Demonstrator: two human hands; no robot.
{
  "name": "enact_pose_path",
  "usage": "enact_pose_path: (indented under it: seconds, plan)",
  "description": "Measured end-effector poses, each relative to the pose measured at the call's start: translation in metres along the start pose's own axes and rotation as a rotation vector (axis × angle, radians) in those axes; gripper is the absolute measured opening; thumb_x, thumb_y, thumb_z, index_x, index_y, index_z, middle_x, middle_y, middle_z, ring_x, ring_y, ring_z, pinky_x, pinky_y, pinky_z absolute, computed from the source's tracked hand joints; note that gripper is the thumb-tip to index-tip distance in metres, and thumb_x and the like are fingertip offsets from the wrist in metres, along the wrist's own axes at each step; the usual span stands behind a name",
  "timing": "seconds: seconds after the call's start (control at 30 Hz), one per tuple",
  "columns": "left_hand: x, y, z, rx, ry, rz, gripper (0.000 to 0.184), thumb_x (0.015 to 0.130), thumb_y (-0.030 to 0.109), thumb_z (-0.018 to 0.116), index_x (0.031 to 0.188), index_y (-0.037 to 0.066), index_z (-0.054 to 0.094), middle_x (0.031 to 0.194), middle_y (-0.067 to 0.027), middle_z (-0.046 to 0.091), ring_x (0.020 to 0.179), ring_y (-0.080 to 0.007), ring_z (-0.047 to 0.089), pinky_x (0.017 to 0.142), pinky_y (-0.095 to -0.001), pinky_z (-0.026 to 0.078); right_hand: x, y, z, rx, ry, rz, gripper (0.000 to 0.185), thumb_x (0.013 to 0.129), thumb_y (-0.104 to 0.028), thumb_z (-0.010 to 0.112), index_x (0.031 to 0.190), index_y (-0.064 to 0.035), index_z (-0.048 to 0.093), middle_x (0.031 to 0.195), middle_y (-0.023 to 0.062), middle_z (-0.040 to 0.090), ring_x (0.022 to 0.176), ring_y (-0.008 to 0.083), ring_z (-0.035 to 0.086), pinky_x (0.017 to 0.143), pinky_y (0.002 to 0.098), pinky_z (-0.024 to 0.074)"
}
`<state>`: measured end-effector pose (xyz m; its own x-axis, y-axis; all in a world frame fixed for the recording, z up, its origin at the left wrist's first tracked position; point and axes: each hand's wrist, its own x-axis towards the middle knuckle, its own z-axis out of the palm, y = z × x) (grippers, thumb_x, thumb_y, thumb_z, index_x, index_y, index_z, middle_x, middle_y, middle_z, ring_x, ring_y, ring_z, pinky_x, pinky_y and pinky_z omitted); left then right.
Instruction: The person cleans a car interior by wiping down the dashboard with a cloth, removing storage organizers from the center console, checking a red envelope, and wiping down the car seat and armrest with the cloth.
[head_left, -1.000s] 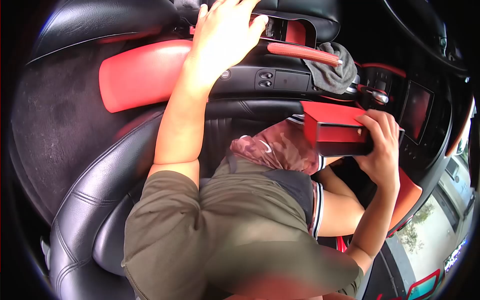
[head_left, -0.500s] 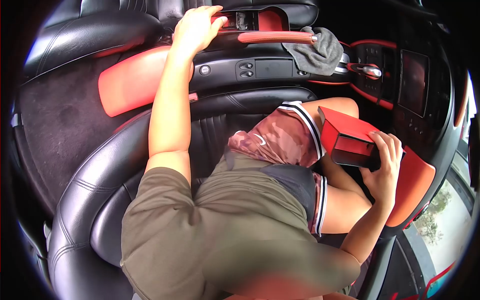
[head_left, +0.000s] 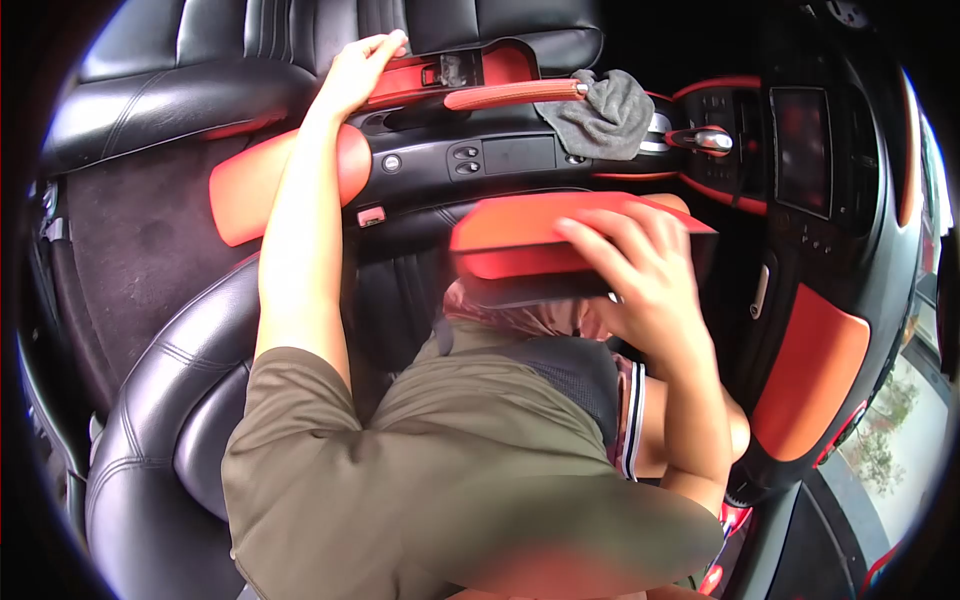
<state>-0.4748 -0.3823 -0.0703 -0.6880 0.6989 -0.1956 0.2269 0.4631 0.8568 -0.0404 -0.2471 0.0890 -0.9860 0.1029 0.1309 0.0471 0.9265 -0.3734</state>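
A red and black box [head_left: 515, 222] is above my lap, long side across it. My right hand [head_left: 650, 265] grips it, with the fingers over its top and the thumb beneath; motion blurs them. My left hand [head_left: 362, 75] is at the near end of the red-lined console compartment [head_left: 512, 66]. Its fingers are curled and pressed together; whatever is in them, if anything, is hidden. The red handbrake lever [head_left: 515, 94] lies to the right of that hand. A red padded armrest [head_left: 240, 200] sits beneath my left forearm.
A grey cloth [head_left: 605, 115] lies over the console between the handbrake and the gear lever [head_left: 705, 140]. The dashboard screen [head_left: 802, 150] is at the right. A door with a red panel [head_left: 812, 375] stands beside my legs. Black leather seats [head_left: 200, 350] surround me.
My right hand has brought the box left over my lap and turned it, so its red face shows. My left hand has shifted slightly left and its fingers have drawn together. The view has moved.
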Motion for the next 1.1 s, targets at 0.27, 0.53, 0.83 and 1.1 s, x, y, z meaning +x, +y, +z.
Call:
enact_pose_path:
  seconds: [0.27, 0.53, 0.83, 1.1]
  plan:
    - [0.029, -0.012, -0.029, 0.416, 0.105, 0.204, 0.062, 0.099, 0.06, 0.063, 0.122, 0.003, 0.074, 0.103, -0.0138, 0.077, 0.095, -0.0203, 0.072, 0.09, -0.0352, 0.054, 0.068, -0.005, 0.148, 0.111, -0.129, -0.052, 0.082, 0.068, -0.011, 0.082, 0.146, -0.0191, 0.058, 0.13, 0.0067, 0.06, 0.121, 0.0308, 0.054, 0.102, 0.0452, 0.042]
    - [0.047, -0.008, -0.018, 0.242, 0.25, 0.103, 0.028, 0.1, 0.03, 0.07, 0.1, 0.002, 0.076, 0.082, -0.0098, 0.073, 0.071, -0.0184, 0.065, 0.068, -0.0345, 0.053, 0.084, 0.001, 0.17, 0.051, -0.185, 0.008, 0.098, 0.069, -0.014, 0.086, 0.156, -0.0367, 0.047, 0.169, 0.0105, 0.028, 0.153, 0.0416, 0.029, 0.121, 0.0566, 0.0319]
    - [-0.089, 0.057, 0.034, -0.056, 0.692, 0.305, 0.02, 0.097, 0.023, 0.074, 0.104, 0.004, 0.074, 0.102, -0.0094, 0.075, 0.094, -0.0188, 0.07, 0.086, -0.0338, 0.054, 0.071, 0.023, 0.177, 0.259, 0.062, -0.037, 0.074, 0.086, -0.034, 0.081, 0.152, -0.019, 0.051, 0.161, 0.0168, 0.04, 0.148, 0.0412, 0.038, 0.118, 0.0565, 0.0347]
    - [-0.221, 0.136, -0.104, 0.463, 0.582, 0.021, 0.018, 0.097, 0.015, 0.076, 0.107, 0.0, 0.077, 0.094, -0.005, 0.077, 0.089, -0.0091, 0.07, 0.084, -0.0267, 0.056, 0.052, 0.153, 0.138, -0.226, 0.25, 0.515, 0.047, 0.09, -0.026, 0.076, 0.133, -0.0124, 0.064, 0.136, 0.0174, 0.06, 0.128, 0.0375, 0.055, 0.102, 0.0492, 0.049]
